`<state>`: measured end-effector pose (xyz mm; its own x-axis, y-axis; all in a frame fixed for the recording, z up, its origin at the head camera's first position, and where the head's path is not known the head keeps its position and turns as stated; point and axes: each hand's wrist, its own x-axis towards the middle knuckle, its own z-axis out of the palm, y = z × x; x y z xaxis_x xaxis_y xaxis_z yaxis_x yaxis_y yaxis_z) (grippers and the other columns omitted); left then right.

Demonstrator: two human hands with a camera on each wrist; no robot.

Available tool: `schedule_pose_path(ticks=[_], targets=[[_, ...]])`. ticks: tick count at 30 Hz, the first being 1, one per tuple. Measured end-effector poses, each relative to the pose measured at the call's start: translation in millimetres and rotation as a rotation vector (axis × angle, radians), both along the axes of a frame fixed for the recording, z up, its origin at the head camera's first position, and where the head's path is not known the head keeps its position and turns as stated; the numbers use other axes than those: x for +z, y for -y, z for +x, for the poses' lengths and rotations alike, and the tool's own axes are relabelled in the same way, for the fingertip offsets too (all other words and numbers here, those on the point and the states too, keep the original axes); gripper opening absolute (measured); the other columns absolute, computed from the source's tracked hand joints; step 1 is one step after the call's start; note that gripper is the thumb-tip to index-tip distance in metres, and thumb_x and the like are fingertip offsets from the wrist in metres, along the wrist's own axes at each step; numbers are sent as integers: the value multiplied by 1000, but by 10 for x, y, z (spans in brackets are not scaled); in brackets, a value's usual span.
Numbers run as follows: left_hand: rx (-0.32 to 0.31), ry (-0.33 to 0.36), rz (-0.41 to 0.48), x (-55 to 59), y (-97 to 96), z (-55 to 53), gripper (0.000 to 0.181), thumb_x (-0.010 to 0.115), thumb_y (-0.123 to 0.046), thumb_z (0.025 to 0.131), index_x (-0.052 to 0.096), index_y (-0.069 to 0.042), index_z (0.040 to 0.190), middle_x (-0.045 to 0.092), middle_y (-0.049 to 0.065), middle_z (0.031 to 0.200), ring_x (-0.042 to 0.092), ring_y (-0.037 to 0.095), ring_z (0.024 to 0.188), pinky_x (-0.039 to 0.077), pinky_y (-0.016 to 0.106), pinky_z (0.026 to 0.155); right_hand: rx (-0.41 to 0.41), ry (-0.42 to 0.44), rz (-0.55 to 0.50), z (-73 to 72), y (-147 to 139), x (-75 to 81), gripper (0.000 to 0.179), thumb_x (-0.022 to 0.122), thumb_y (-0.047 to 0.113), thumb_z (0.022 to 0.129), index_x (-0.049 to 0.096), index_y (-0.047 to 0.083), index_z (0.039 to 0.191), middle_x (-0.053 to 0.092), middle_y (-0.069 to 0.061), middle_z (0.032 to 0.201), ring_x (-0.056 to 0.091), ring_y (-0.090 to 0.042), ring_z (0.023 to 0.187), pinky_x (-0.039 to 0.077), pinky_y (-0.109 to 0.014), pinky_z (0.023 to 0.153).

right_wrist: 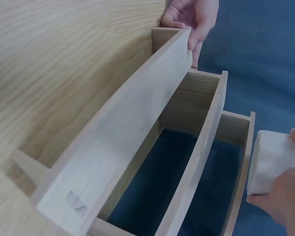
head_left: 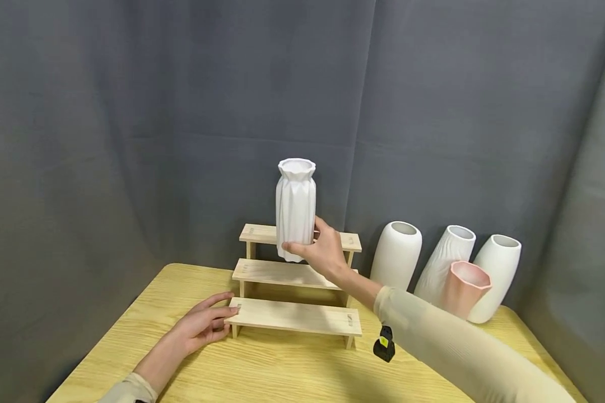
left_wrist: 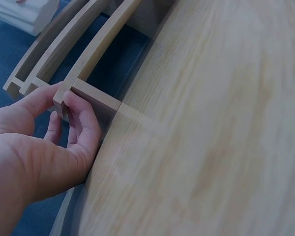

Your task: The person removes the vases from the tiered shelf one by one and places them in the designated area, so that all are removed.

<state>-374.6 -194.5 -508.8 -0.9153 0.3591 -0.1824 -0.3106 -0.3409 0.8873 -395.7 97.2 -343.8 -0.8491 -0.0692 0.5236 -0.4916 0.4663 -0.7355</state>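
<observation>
My right hand (head_left: 326,251) grips a white pleated vase (head_left: 296,207) with a flared, scalloped mouth, low on its body. The vase is upright and overlaps the top two steps of a light wooden three-step display stand (head_left: 297,316). In the right wrist view, the vase's base (right_wrist: 271,160) shows beside the top step, fingers and thumb around it. At the stand's left end, my left hand (head_left: 204,324) pinches the end of the lowest step. The left wrist view shows that hand (left_wrist: 44,142) with thumb and fingertip on the board's corner.
Right of the stand are a smooth white vase (head_left: 396,257), a textured white one (head_left: 441,268), another white one (head_left: 499,274) and a small pink faceted vase (head_left: 464,291) in front. Grey curtain (head_left: 232,112) hangs behind the wooden table (head_left: 282,375). My right sleeve crosses the table's right side.
</observation>
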Motion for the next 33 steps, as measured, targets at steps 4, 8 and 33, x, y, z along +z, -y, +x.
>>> schedule_pose_path(ticks=[4, 8, 33], targets=[[1, -4, 4, 0, 71, 2, 70, 70, -4, 97, 33, -5, 156, 63, 9, 107, 54, 8, 69, 53, 23, 68, 6, 1, -3, 62, -14, -21, 65, 94, 25, 72, 62, 10, 128, 70, -3, 111, 68, -21, 98, 59, -36, 77], [1, 0, 8, -14, 117, 2, 67, 70, -4, 97, 36, -6, 154, 63, 8, 106, 54, 8, 69, 53, 24, 68, 9, -18, 14, 132, -65, -86, 65, 94, 26, 73, 62, 11, 127, 71, -3, 110, 70, -19, 94, 59, -35, 77], [9, -9, -11, 32, 267, 24, 71, 68, -4, 98, 29, -5, 158, 63, 8, 108, 56, 8, 70, 53, 22, 66, 123, 30, -110, 802, -502, -414, 65, 96, 15, 72, 63, 15, 127, 69, -5, 118, 69, -23, 105, 56, -38, 90]])
